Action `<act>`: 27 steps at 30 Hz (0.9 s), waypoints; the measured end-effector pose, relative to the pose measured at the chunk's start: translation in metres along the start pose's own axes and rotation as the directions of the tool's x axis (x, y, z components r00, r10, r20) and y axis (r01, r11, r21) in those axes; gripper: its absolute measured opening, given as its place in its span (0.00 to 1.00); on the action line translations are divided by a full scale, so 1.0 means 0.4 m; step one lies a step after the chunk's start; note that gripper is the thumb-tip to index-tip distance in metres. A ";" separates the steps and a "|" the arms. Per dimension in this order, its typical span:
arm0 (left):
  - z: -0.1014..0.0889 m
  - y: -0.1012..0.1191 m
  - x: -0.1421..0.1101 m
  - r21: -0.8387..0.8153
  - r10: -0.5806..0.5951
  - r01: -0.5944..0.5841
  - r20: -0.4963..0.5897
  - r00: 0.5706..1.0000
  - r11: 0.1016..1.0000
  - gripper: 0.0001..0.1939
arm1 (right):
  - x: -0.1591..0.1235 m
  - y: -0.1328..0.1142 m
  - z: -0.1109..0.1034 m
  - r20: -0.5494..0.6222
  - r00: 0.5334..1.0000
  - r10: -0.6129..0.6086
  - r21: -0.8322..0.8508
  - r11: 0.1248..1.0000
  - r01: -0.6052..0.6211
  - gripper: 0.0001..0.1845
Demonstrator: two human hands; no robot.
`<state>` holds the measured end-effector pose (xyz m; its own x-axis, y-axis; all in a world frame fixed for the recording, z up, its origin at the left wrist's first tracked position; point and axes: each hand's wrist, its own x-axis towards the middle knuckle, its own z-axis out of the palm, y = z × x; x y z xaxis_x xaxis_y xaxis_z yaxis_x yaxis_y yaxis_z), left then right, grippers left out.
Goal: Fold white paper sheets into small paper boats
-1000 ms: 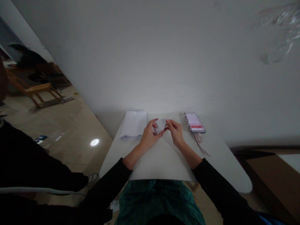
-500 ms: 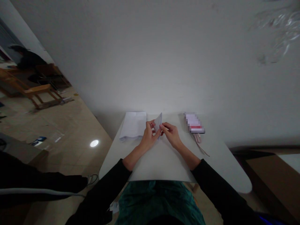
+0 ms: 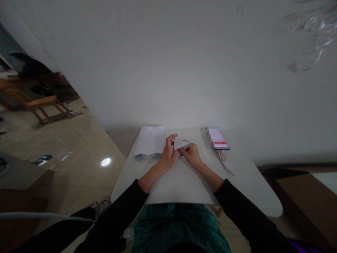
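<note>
A small folded piece of white paper (image 3: 180, 143) is held between my two hands, just above the white table (image 3: 181, 186). My left hand (image 3: 168, 153) grips its left side, the index finger curled up beside it. From the right, my right hand (image 3: 191, 154) pinches the lower right edge, its fingertips partly hidden under the paper. Left of my hands lies a stack of white paper sheets (image 3: 150, 140). A phone (image 3: 218, 138) with a blurred-out screen rests on the right, a pinkish strap (image 3: 223, 158) trailing from it.
The table stands against a grey wall (image 3: 184, 70). A cardboard box (image 3: 310, 196) is beyond its right side. At the left are a wooden chair (image 3: 44, 102), a seated person (image 3: 33, 66) in dark clothes, and another person's dark-clad leg (image 3: 65, 225) near the table.
The folded paper has turned from standing upright to lying flatter, its point now toward the right. My right hand has shifted slightly down under it. The nearby person's leg at lower left has moved.
</note>
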<state>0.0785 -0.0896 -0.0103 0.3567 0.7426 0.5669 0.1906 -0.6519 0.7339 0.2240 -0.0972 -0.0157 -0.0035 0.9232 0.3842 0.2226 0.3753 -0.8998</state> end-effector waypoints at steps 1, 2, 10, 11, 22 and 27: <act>0.000 0.001 0.000 0.017 -0.007 0.007 0.001 1.000 1.000 0.29 | -0.001 -0.002 -0.001 -0.003 1.000 -0.002 -0.016 1.000 0.002 0.12; -0.001 0.003 0.001 0.026 -0.025 0.025 -0.001 1.000 0.999 0.30 | -0.002 -0.003 -0.002 -0.017 1.000 -0.002 -0.027 1.000 0.002 0.12; -0.012 0.008 0.014 -0.058 -0.275 0.273 -0.026 0.961 0.960 0.18 | 0.016 0.010 -0.015 -0.060 0.998 0.025 0.087 0.996 -0.020 0.21; -0.013 0.005 0.015 -0.053 -0.284 0.282 -0.035 0.958 0.958 0.18 | 0.018 0.015 -0.016 -0.044 0.998 0.037 0.108 0.994 -0.032 0.23; -0.039 0.011 0.039 -0.333 -0.461 0.468 0.104 0.881 0.819 0.19 | 0.032 -0.013 -0.052 0.157 0.987 0.043 0.330 0.939 -0.094 0.25; -0.061 0.040 0.052 -0.459 -0.504 0.539 0.209 0.838 0.706 0.17 | 0.044 -0.008 -0.082 0.194 0.981 0.026 0.441 0.891 -0.111 0.15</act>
<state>0.0669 -0.0809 0.0224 0.3945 0.9185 0.0272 -0.0932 0.0105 0.9956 0.2553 -0.0850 0.0008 -0.1872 0.9311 0.3131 -0.2312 0.2680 -0.9353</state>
